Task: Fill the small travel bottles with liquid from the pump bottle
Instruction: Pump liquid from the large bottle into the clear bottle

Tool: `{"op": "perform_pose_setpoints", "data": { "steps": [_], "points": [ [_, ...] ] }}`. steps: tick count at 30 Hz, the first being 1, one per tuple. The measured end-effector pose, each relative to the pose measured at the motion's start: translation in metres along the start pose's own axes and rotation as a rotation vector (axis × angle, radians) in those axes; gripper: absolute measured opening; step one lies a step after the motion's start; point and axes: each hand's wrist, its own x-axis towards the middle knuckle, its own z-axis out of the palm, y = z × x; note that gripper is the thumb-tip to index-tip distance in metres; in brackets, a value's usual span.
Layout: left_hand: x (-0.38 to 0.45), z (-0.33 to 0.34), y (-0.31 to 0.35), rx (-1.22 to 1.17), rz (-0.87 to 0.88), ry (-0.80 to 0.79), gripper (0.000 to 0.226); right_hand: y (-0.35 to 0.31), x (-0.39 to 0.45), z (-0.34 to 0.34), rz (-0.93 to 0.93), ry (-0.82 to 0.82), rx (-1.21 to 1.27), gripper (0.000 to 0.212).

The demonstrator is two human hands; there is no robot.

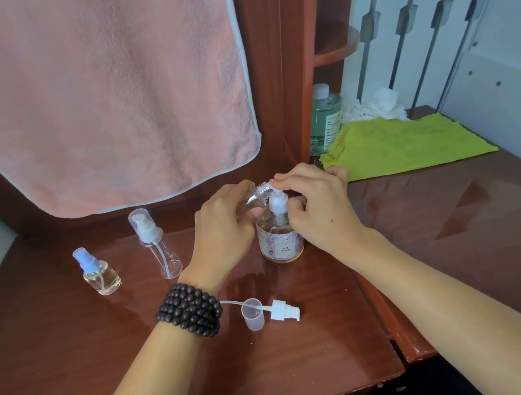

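Note:
The pump bottle (280,235), round with amber liquid and a patterned label, stands on the red-brown table (70,352). My left hand (222,228) grips an uncapped clear travel bottle (260,192), tilted with its threaded neck at the pump's white nozzle. My right hand (317,203) rests on the white pump head with fingers curled over it. A removed white pump cap with its tube (280,310) and a clear cover (252,313) lie near my left wrist. At the left stand a small spray bottle (98,273) holding pale liquid and a taller clear pump bottle (156,243).
A pink towel (94,94) hangs behind the table. On the right lie a yellow-green cloth (400,146), crumpled white tissue (379,106) and a green-tinted bottle (323,120) in a shelf corner. The table's front edge runs close below my forearms.

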Motion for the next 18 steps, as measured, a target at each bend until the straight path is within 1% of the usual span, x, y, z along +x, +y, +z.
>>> {"op": "perform_pose_setpoints", "data": {
  "steps": [4,12,18],
  "points": [
    [-0.0009,-0.0013,0.0006,0.000,-0.005,-0.011,0.034,-0.0006,0.0002,-0.0004,-0.003,-0.014,-0.014,0.049],
    [0.0002,-0.0054,0.0038,0.005,0.013,0.006,0.033,-0.0013,0.0026,-0.0043,-0.048,0.009,0.023,0.051],
    [0.0006,-0.0035,0.0029,-0.014,0.013,-0.003,0.033,0.0025,0.0056,-0.0020,-0.042,0.021,-0.023,0.047]
  ]
}}
